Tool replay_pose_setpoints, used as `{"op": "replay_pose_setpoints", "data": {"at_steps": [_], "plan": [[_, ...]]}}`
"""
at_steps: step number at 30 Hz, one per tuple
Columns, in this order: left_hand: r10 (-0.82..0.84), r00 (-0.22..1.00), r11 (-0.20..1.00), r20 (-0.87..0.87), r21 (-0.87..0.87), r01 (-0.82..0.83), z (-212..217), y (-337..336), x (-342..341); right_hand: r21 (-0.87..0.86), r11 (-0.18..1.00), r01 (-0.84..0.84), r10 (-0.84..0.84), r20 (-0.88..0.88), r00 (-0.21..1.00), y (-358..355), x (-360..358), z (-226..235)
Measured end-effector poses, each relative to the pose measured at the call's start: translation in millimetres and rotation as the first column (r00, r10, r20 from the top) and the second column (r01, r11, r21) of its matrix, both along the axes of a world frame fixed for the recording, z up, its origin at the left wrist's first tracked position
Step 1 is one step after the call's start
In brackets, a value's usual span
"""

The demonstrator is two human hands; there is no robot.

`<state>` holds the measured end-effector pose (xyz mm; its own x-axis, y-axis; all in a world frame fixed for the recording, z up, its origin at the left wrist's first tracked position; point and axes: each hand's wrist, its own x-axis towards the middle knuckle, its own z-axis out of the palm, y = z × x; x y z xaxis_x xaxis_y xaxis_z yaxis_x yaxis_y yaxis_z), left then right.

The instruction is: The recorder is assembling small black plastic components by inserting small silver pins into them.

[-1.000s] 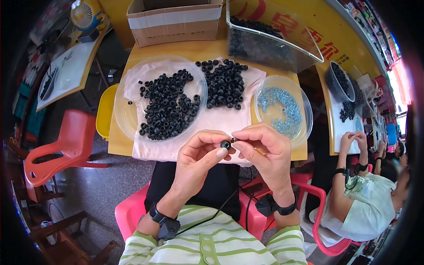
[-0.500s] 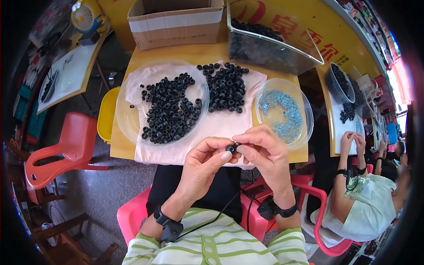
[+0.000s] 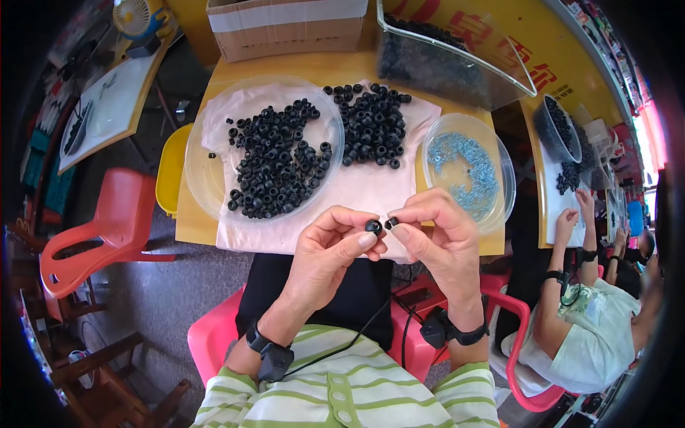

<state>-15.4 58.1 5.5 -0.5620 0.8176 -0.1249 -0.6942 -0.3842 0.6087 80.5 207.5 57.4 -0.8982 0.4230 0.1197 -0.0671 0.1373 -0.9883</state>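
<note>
My left hand (image 3: 321, 250) pinches a round black part with a hole (image 3: 374, 226) between thumb and fingertips. A smaller black ring-like piece (image 3: 391, 222) is held in the fingertips of my right hand (image 3: 446, 239). The two pieces are close together but apart, above the front edge of a pale pink cloth (image 3: 389, 189). Beyond my left hand, a shallow round clear tray (image 3: 202, 189) holds many black parts (image 3: 275, 157). Another heap of black round parts (image 3: 372, 125) lies beside it on the cloth. Near my right hand, a second clear tray (image 3: 509, 196) contains tiny bluish pieces (image 3: 477, 175).
A cardboard box (image 3: 289, 39) and a clear bin (image 3: 457, 75) of black parts stand at the back of the wooden table (image 3: 314, 70). At right, another person (image 3: 592, 328) sits by a neighbouring table. A red chair (image 3: 107, 228) stands at left.
My hands have drawn slightly apart, and a gap now shows between the two black pieces. The whole view has shifted a little, with the table higher in it.
</note>
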Motion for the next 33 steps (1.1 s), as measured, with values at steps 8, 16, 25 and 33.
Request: {"op": "replay_pose_setpoints", "data": {"at_steps": [8, 16, 25, 33], "plan": [[-0.045, 0.998, 0.999, -0.036, -0.016, 0.044, 1, -4, -4, 0.205, 0.978, -0.043, 0.039, 0.021, 0.999, 1, -4, 10], [-0.164, 0.978, 0.986, 0.13, 0.041, 0.159, -1, -7, -7, 0.576, 0.817, -0.041, 0.053, -0.005, 0.999, -1, -4, 16], [-0.252, 0.925, 0.967, 0.284, 0.095, 0.234, -3, -6, -8, 0.836, 0.549, 0.008, 0.056, -0.047, 0.997, -10, -9, 13], [-0.266, 0.928, 0.963, 0.262, 0.029, 0.268, -6, -3, -8, 0.761, 0.648, 0.019, 0.114, -0.122, 0.986, -3, -7, -1]]}}
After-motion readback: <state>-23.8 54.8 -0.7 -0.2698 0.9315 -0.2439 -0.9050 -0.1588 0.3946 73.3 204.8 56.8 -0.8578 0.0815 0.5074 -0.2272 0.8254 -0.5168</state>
